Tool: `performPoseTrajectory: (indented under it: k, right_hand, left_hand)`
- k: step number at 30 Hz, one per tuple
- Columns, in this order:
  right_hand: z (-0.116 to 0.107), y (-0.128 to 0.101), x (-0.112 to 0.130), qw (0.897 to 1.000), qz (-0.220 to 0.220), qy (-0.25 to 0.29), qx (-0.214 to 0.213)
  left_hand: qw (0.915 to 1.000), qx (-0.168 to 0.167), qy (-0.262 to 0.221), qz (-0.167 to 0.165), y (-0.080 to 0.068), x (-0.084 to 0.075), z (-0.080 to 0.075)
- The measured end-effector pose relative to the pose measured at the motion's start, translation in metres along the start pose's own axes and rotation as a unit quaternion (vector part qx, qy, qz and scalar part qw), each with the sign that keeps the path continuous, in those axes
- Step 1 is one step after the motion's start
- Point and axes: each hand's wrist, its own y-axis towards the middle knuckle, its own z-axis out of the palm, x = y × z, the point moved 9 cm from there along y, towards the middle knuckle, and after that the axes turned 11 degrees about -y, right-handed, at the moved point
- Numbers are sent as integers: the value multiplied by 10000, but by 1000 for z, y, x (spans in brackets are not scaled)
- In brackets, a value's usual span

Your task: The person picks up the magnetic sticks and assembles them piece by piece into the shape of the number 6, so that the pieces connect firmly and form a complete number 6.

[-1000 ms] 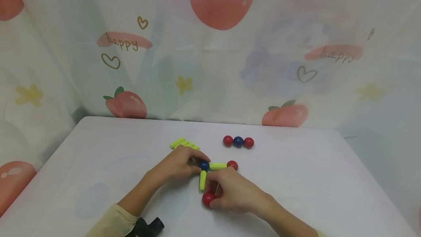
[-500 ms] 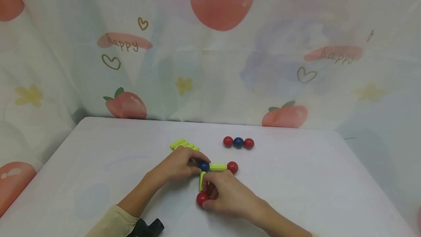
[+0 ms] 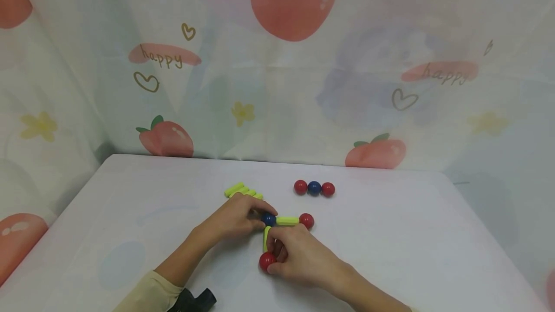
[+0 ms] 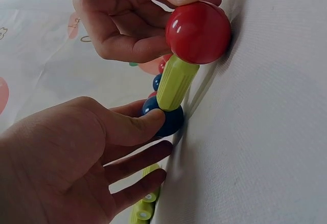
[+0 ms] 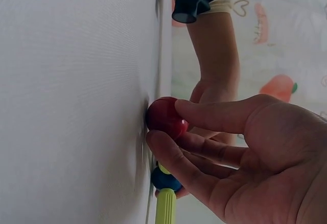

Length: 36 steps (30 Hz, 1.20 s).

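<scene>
My left hand (image 3: 240, 213) pinches a blue ball (image 3: 269, 219) between thumb and fingers. From that ball one yellow-green ribbed stick (image 3: 288, 220) runs right to a red ball (image 3: 306, 221). Another yellow-green stick (image 4: 177, 83) extends toward me and meets a second red ball (image 4: 199, 32). This nearer red ball is held by my right hand (image 3: 303, 256), thumb and fingertips on its sides. In the head view the right fingers partly cover the second stick. The right wrist view shows the red ball (image 5: 167, 117) close against the white tabletop.
Several yellow-green sticks (image 3: 234, 188) lie side by side behind my left hand. A row of two red balls and a blue ball (image 3: 314, 188) stands at the back of the white table (image 3: 390, 235). A black device (image 3: 197, 300) sits at the left sleeve.
My right hand has moved the nearer red ball slightly left, bringing it to the end of the second stick. The left hand has stayed in place on the blue ball.
</scene>
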Motion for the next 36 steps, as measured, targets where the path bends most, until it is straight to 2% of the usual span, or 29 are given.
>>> performPoseTrajectory:
  k: [14,18,24,30,36]
  right_hand:
    - [0,0,2,9998,-202,-7,24]
    - [-7,-2,-2,9999,-58,5,100]
    - [-32,-4,-11,9989,63,-360,-290]
    - [-58,-5,-30,9940,448,-635,-763]
    - [-72,-2,-47,9885,776,-785,-1031]
  left_hand:
    - [9999,-16,27,154,-2,-1,-1]
    - [9999,-7,4,109,-2,0,0]
    - [10000,12,-38,52,-2,0,0]
    - [10000,33,-78,8,-1,1,1]
    - [9999,21,-75,-91,-1,0,0]
